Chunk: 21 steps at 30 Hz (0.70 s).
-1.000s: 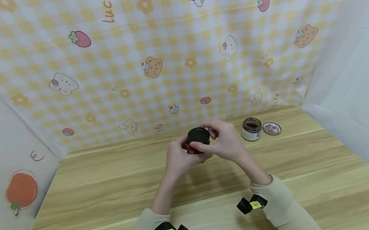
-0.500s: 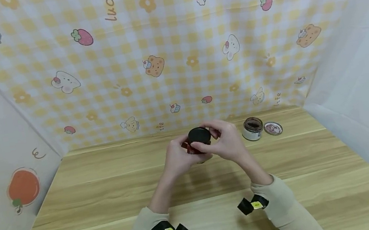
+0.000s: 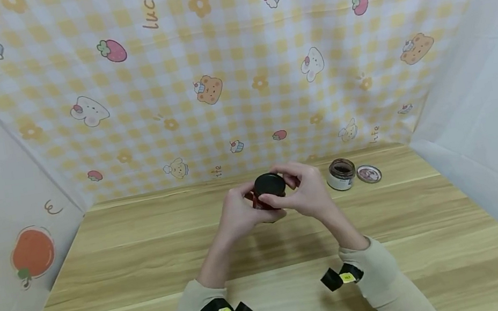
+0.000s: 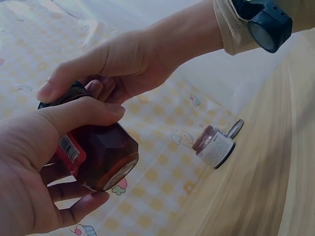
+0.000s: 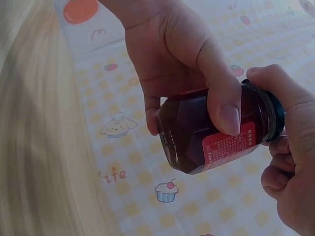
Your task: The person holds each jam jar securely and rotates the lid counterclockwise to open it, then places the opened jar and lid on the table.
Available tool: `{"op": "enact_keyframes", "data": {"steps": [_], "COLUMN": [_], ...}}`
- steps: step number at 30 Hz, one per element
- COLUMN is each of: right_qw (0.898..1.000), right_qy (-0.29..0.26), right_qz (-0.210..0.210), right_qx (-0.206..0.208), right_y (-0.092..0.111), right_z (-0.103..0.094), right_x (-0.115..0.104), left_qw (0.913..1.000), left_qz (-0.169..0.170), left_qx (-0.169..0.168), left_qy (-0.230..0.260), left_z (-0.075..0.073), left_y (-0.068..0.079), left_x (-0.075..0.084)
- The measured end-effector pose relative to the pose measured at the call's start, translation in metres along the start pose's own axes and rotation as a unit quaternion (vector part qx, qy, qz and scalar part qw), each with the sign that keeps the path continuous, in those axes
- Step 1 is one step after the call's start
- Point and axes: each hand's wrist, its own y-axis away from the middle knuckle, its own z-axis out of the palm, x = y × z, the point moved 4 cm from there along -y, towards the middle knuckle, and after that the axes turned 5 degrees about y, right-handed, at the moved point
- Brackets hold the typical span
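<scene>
A faceted glass jar of dark red-brown contents (image 5: 187,130), with a red label (image 5: 229,142), is held above the table. My left hand (image 3: 239,212) grips its body, thumb along one side and fingers round the other. The black lid (image 3: 269,184) sits on the jar's mouth. My right hand (image 3: 308,193) pinches that lid by its edge between thumb and fingers. In the left wrist view the jar's base (image 4: 118,174) faces down toward the right. Much of the jar is hidden by the hands in the head view.
An uncovered jar (image 3: 341,174) with a white label and dark residue inside stands at the table's back right. Beside it a loose lid (image 3: 369,174) lies flat. A checked cloth (image 3: 235,70) hangs behind the wooden table (image 3: 149,269), and white sheets border both sides.
The hands stay on the jar and lid with almost no movement. My left forearm has shifted very slightly left; the head view has shifted a little.
</scene>
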Motion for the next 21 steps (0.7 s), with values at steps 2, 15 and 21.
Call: {"op": "enact_keyframes", "data": {"steps": [2,15,21], "right_qw": [1.0,0.988,0.977], "right_qy": [-0.011,-0.127,-0.157], "right_qz": [0.001,-0.008,-0.035], "right_qx": [-0.001,-0.087,-0.143], "right_y": [0.0,0.002,0.0], "right_z": [0.0,-0.004,-0.01], "right_x": [-0.001,-0.006,-0.011], "left_qw": [0.9999,0.987,0.9843], "left_qz": [-0.003,-0.019,-0.003], "left_qx": [-0.01,-0.128,-0.157], "left_qy": [0.014,0.095,0.081], "left_z": [-0.001,-0.009,-0.01], "left_y": [0.001,0.004,0.008], "left_x": [0.0,0.007,0.017]}}
